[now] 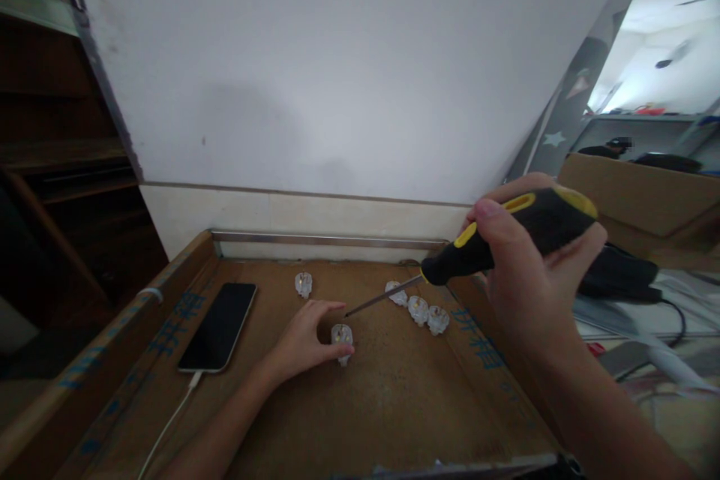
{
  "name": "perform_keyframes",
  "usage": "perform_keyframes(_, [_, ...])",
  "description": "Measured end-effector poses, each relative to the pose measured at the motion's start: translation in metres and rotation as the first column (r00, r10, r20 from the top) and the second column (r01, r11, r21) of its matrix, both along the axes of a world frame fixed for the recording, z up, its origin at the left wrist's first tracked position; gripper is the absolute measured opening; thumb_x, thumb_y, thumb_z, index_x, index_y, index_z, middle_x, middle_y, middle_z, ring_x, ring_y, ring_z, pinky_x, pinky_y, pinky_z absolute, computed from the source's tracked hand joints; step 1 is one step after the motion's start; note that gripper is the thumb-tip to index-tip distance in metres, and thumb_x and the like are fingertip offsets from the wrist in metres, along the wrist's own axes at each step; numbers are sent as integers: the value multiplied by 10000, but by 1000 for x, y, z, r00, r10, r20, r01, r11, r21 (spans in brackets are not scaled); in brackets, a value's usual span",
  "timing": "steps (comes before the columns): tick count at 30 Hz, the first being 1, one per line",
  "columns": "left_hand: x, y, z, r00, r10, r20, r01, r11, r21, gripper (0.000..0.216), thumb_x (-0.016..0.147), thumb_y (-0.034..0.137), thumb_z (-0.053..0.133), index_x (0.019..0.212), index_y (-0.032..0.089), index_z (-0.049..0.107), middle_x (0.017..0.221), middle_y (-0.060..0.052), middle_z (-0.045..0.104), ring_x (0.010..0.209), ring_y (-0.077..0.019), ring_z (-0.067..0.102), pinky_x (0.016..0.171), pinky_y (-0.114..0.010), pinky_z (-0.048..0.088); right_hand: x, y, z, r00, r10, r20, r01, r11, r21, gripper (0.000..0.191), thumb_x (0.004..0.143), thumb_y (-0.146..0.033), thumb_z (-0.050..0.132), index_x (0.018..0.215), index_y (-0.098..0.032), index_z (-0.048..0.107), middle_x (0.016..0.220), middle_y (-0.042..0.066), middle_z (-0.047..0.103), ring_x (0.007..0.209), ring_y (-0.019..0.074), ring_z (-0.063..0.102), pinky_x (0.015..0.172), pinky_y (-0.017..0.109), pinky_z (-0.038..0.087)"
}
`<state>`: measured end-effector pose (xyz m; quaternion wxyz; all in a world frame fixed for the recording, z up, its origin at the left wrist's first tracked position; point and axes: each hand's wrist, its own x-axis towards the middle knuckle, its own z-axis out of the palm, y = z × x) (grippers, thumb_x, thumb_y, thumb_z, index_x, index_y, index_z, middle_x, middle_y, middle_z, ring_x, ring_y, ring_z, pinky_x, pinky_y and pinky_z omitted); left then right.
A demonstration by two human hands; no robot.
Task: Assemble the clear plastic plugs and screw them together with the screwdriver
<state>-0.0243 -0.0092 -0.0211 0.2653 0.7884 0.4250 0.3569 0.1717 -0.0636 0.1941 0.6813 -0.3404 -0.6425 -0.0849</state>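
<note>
My left hand (307, 337) pinches a small clear plastic plug (341, 337) standing on the brown cardboard surface (394, 405). My right hand (534, 270) is wrapped round the black and yellow handle of a screwdriver (506, 236). Its metal shaft slants down to the left, and the tip hangs just above and beside the held plug. Three more clear plugs (419, 309) lie in a row under the shaft to the right. Another clear plug (303, 283) sits alone farther back.
A black phone (219, 326) lies face up at the left with a white cable running toward me. Cardboard flaps with blue print rise on both sides. A white wall stands behind. Black cables and a cardboard box (646, 202) sit at the right.
</note>
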Motion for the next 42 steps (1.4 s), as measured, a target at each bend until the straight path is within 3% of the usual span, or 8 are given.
perform_keyframes(6, [-1, -2, -2, 987, -53, -151, 45, 997, -58, 526, 599, 468, 766, 1030, 196, 636, 1022, -60, 643, 952, -243, 572, 861, -368, 439, -12, -8, -2, 995, 0, 101, 7, 998, -61, 226, 764, -255, 585, 578, -201, 469, 483, -63, 436, 426, 72, 407, 409, 216, 316])
perform_keyframes(36, [1, -1, -3, 987, -79, -137, 79, 997, -9, 511, 615, 487, 747, 1029, 213, 624, 1004, -39, 640, 937, -238, 563, 835, -348, 432, -33, -14, -3, 971, 17, 239, -2, 998, -66, 232, 732, -237, 579, 568, -208, 417, 455, -62, 414, 391, 54, 383, 376, 184, 311])
perform_keyframes(42, [0, -1, -4, 986, -104, -128, 108, 994, 29, 557, 641, 499, 729, 1110, 231, 594, 1048, -58, 632, 967, -251, 566, 868, -362, 426, -39, -17, -4, 968, 31, 248, -15, 998, -66, 225, 722, -241, 593, 573, -206, 429, 438, -68, 433, 370, 49, 379, 357, 178, 306])
